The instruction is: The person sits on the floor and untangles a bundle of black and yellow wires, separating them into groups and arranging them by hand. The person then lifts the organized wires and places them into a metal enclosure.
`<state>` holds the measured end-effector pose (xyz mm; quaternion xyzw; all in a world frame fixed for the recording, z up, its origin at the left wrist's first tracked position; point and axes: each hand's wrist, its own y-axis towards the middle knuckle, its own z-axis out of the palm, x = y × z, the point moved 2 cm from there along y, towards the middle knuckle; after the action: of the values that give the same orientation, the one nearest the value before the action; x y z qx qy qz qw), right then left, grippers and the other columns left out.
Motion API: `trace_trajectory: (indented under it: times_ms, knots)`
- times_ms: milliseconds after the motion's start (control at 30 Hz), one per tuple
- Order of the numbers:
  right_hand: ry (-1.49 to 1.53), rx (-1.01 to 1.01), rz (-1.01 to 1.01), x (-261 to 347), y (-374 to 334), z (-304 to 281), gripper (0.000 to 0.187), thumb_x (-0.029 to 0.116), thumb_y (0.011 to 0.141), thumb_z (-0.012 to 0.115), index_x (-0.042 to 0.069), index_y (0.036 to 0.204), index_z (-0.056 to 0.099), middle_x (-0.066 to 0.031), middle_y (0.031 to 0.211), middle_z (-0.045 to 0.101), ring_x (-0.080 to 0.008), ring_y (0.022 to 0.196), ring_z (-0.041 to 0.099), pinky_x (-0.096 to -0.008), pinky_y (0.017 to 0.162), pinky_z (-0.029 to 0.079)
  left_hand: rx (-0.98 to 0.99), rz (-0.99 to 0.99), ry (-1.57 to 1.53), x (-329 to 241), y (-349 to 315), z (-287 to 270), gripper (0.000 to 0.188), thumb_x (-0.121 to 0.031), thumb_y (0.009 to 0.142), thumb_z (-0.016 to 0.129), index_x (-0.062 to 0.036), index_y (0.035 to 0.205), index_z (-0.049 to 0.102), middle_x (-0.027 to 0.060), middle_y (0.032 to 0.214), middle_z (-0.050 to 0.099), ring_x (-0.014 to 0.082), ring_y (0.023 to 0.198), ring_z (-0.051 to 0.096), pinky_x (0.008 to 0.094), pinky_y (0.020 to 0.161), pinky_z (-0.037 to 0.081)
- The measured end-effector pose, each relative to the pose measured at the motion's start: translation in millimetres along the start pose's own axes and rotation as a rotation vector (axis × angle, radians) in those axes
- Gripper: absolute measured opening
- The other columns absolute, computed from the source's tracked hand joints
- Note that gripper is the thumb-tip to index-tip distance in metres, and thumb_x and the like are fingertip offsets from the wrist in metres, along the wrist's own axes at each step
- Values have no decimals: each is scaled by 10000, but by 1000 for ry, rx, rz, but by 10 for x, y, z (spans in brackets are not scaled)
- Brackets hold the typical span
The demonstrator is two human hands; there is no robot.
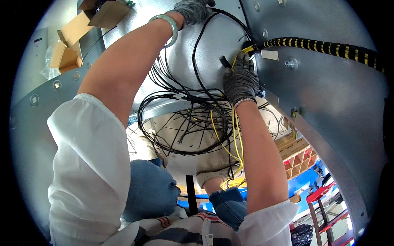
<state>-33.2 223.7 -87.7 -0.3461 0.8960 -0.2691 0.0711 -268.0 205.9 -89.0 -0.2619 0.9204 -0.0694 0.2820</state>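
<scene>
At the top edge, my left hand (pixel 192 12), in a grey knit glove, is closed at the black sleeved cable (pixel 197 45); its fingertips are partly hidden. That cable loops from there toward the corner and down. My right hand (pixel 241 80), gloved alike, is closed over yellow wires (pixel 248 48) where they leave a thick black-wrapped bundle (pixel 316 44). Next to its thumb is a short black piece (pixel 225 62) of unclear kind. Below both hands hangs a big coil of thin black wires (pixel 143 123). Yellow wires run on down past my right wrist toward the floor.
Grey metal panels surround me, with a bolt (pixel 291 63) sticking out of the right panel (pixel 328 94). Open cardboard boxes (pixel 76 30) lie at the upper left. Beyond the lower right edge stand a wooden compartment crate (pixel 301 162) and a red ladder (pixel 322 192).
</scene>
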Motion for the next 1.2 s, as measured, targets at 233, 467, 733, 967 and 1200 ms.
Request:
trace_trajectory:
  times_ms: [233, 467, 733, 967, 1200]
  knots:
    - [-11, -38, 34, -47, -41, -36, 634, 317, 832, 389, 87, 1352, 110, -109, 1404, 142, -261, 1271, 212, -406, 1005, 232, 159, -27, -319, 383, -200, -136, 358, -196, 789, 538, -128, 1138, 496, 142, 948, 596, 232, 868, 572, 339, 763, 440]
    - [33, 73, 43, -5, -11, -65, 654, 320, 832, 397, 103, 1358, 75, -92, 1415, 102, -244, 1293, 156, -460, 1010, 185, 118, -161, -68, 725, -260, -56, 318, -284, 826, 508, -171, 1122, 529, 85, 932, 608, 185, 827, 578, 311, 813, 442]
    - [19, -79, 6, -59, -15, -12, 618, 364, 840, 366, 66, 1341, 161, -129, 1388, 186, -287, 1259, 235, -408, 1011, 211, -228, 59, 404, -217, 591, -256, 255, -183, 802, 446, -148, 1011, 587, 138, 866, 612, 288, 802, 586, 368, 686, 466]
    - [-31, -43, -12, 9, -40, -3, 607, 346, 844, 354, 98, 1353, 134, -95, 1403, 159, -253, 1272, 215, -398, 1018, 203, -105, -67, 128, 281, 192, -86, 549, -302, 740, 543, -119, 1238, 401, 162, 1168, 480, 302, 1061, 473, 345, 876, 393]
    - [-46, -159, -17, -27, -6, 124, 575, 336, 855, 317, 112, 1353, 135, -84, 1400, 168, -242, 1265, 232, -379, 1024, 215, -414, 225, 227, 267, -839, 86, 368, -364, 801, 504, -145, 1094, 541, 116, 1011, 575, 239, 924, 553, 364, 832, 427]
